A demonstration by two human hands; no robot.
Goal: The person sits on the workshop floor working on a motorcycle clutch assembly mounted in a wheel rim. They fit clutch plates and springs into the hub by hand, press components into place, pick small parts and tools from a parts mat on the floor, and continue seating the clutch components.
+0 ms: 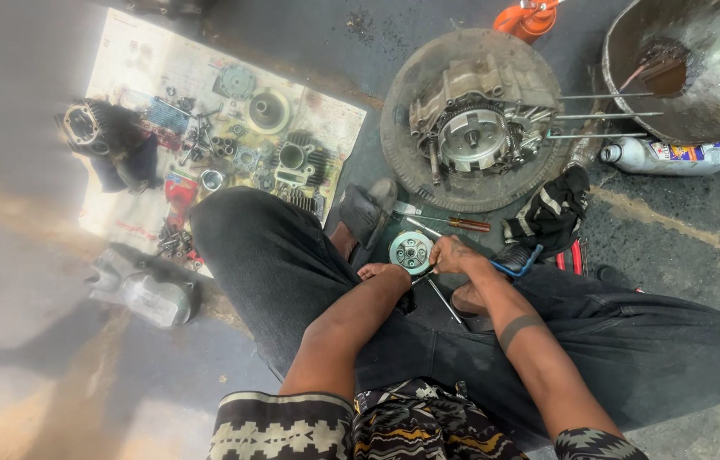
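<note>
Two big things lie ahead of us: the engine case (483, 119) in its tyre (402, 162), then the parts sheet (134, 64). Our right hand (453, 254) curls on the small round disc (411, 251); left hand (379, 273) sits beside, grip unclear. Best we steady the disc against the floor.

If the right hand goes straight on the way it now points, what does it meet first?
The right hand points left toward the round clutch disc, which it already seems to touch. Beyond the disc lies the dark shoe, though depth is unclear.
</note>
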